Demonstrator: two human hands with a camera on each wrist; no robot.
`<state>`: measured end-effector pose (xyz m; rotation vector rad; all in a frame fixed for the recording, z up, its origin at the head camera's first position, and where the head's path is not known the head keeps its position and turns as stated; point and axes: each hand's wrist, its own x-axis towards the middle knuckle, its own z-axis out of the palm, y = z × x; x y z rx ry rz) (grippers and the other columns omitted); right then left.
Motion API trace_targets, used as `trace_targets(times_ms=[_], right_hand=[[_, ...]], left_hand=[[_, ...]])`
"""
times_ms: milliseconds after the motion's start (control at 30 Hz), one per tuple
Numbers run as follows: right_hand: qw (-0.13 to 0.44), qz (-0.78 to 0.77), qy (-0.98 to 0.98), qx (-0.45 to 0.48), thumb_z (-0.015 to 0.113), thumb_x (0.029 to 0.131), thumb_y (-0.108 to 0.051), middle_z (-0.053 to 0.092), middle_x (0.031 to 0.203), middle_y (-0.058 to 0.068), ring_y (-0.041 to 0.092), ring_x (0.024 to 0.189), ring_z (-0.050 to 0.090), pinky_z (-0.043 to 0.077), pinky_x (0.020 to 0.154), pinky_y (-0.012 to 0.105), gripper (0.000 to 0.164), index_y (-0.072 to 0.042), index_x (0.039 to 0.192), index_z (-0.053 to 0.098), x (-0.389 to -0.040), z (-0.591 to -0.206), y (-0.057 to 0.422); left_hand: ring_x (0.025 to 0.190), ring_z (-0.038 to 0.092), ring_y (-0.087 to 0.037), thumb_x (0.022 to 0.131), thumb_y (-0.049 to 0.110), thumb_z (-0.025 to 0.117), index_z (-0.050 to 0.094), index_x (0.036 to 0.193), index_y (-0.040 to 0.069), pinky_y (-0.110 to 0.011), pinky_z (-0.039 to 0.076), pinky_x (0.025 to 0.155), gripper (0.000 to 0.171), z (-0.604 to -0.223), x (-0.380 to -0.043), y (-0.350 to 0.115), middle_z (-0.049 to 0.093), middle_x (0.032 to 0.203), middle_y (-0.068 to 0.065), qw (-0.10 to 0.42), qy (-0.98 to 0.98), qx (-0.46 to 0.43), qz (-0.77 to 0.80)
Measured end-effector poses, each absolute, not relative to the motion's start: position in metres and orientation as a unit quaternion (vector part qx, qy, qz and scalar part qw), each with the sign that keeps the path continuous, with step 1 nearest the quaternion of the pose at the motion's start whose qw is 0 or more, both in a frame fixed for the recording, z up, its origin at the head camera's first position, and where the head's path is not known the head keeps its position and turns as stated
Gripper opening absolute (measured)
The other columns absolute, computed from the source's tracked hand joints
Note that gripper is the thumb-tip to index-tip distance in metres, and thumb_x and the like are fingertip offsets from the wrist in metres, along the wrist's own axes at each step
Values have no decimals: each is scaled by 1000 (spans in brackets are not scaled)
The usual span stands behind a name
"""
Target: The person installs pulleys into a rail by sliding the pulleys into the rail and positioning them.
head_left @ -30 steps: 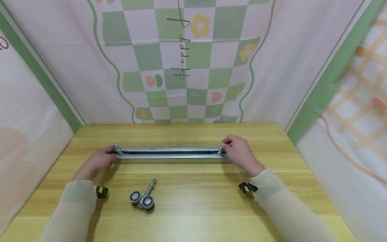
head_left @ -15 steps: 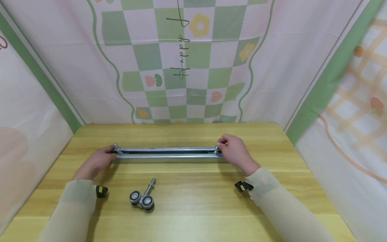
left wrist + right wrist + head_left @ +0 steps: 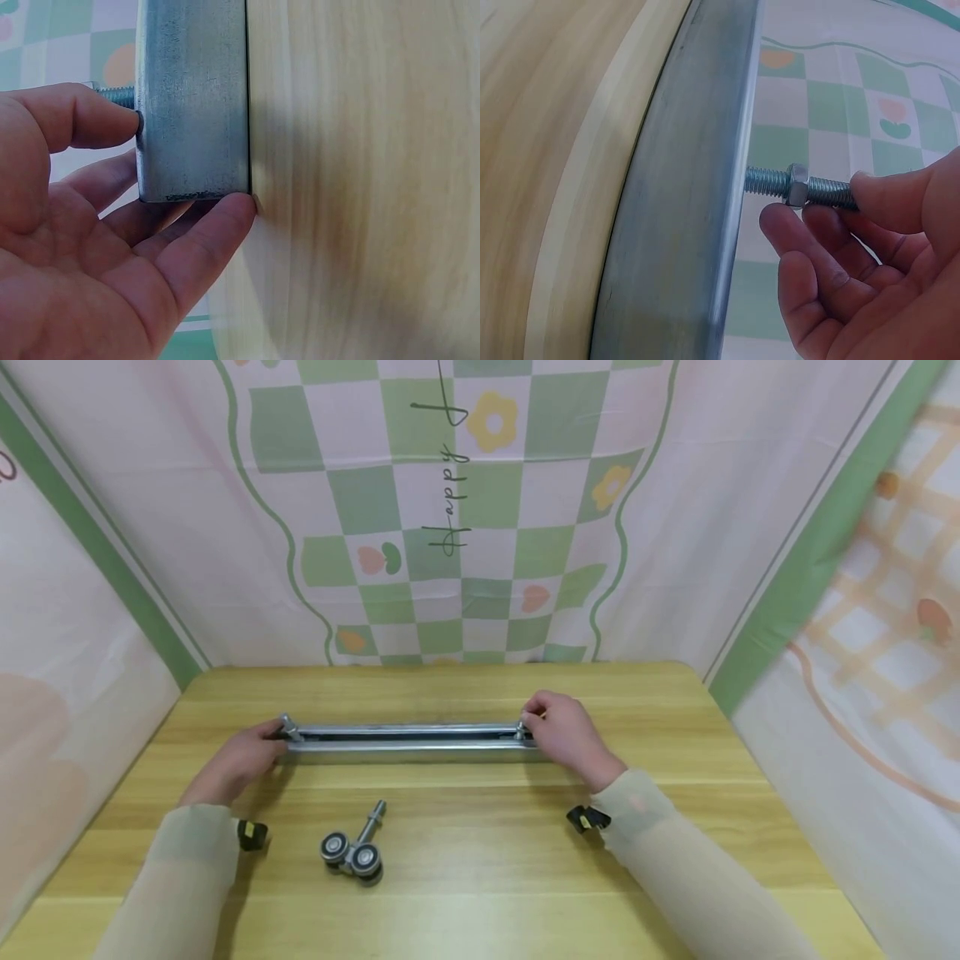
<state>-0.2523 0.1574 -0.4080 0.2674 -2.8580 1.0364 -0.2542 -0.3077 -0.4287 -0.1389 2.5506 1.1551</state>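
Note:
A silver metal channel track [image 3: 405, 754] lies across the table with its slot facing up. My left hand [image 3: 242, 758] holds its left end; in the left wrist view the thumb touches the upper edge and the other fingers bend around the end. Close to that thumb a threaded bolt [image 3: 289, 727] sticks up from the slot. At the right part of the track, my right hand [image 3: 566, 731] pinches the upright bolt of a hanger roller, whose lower part is hidden in the channel. The right wrist view shows the bolt [image 3: 769, 181] with a hex nut [image 3: 798, 186] on it.
A loose hanger roller [image 3: 352, 856] with several wheels and a threaded bolt lies on the wooden table [image 3: 480, 877], in front of the track. Patterned cloth [image 3: 487, 527] hangs behind the table and on both sides.
My right hand has slid left along the track, bringing the pinched roller bolt with it. The left hand and the loose roller have stayed in place.

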Motion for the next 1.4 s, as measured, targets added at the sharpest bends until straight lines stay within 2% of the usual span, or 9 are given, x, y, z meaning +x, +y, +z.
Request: trace_targets(times_ms=[133, 533, 733, 967, 1133, 1400], right_hand=[[42, 344, -934, 90, 63, 97, -15, 69, 92, 3, 22, 83, 61, 52, 76, 41, 11, -8, 100, 70, -254, -409, 152], [28, 335, -937, 92, 61, 99, -20, 67, 96, 2, 21, 84, 60, 52, 76, 40, 14, -9, 102, 69, -255, -409, 136], [31, 336, -936, 100, 61, 99, -18, 67, 94, 2, 21, 82, 60, 52, 75, 40, 12, -9, 101, 69, -256, -410, 131], [31, 335, -935, 109, 60, 99, -19, 68, 95, 2, 20, 83, 60, 52, 76, 40, 14, -9, 102, 69, -259, -413, 123], [35, 334, -935, 116, 60, 99, -18, 68, 93, 2, 20, 82, 60, 52, 75, 39, 14, -8, 101, 69, -259, -413, 117], [39, 345, -929, 129, 60, 99, -16, 67, 90, 1, 19, 77, 59, 52, 72, 38, 12, -8, 99, 69, -258, -412, 105]], left_hand=[[139, 18, -54, 97, 14, 48, 15, 157, 3, -70, 16, 108, 70, -429, -255, -308, 11, 158, -33, 166, 896, -50, 408], [140, 16, -55, 99, 15, 46, 13, 157, 1, -70, 17, 108, 68, -427, -252, -307, 10, 158, -33, 174, 893, -46, 413], [137, 24, -52, 99, 13, 46, 13, 157, 0, -67, 23, 108, 68, -429, -252, -306, 12, 157, -35, 170, 891, -45, 418], [140, 14, -55, 99, 13, 47, 11, 157, 1, -70, 16, 109, 69, -428, -252, -307, 9, 158, -34, 174, 892, -53, 414], [140, 15, -55, 98, 14, 47, 11, 157, 0, -70, 16, 108, 70, -427, -251, -307, 9, 158, -34, 173, 892, -45, 415], [141, 9, -56, 99, 15, 48, 11, 158, 2, -71, 12, 108, 70, -428, -253, -307, 8, 158, -33, 176, 894, -52, 409]])
